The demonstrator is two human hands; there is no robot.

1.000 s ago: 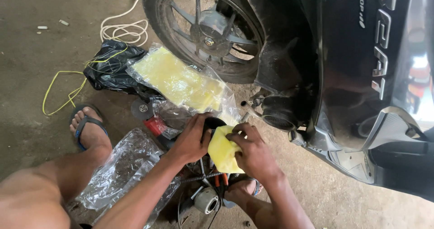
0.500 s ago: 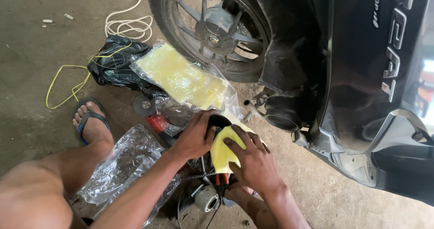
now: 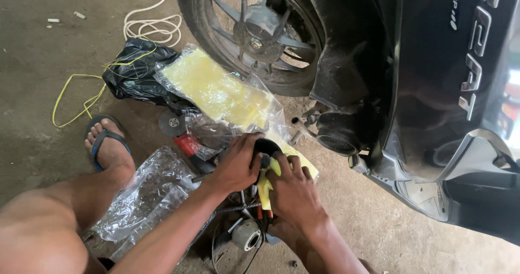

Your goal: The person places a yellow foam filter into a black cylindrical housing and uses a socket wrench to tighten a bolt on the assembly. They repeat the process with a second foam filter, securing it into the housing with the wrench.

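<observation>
My left hand [image 3: 236, 164] and my right hand [image 3: 294, 190] are pressed together low in the view, over a small black round part [image 3: 266, 147] and a yellow cloth [image 3: 269, 182]. My left hand grips the black part from the left. Fingers of my right hand lie on the yellow cloth, pushing it against that part. A bit of the cloth hangs down between both hands. Most of the black part is hidden by my fingers.
A black scooter [image 3: 444, 90] with its wheel [image 3: 254, 36] stands at right. A clear bag of yellow cloths [image 3: 216, 92], a black bag [image 3: 132, 76], white cord [image 3: 154, 27], yellow wire [image 3: 76, 98], a red-handled tool [image 3: 187, 143] and crumpled plastic [image 3: 149, 193] lie on the concrete. My sandalled foot [image 3: 108, 144] is at left.
The yellow cloth, spread wide over my right hand earlier, is now bunched small between both hands. My hands have closed in tighter on the black part.
</observation>
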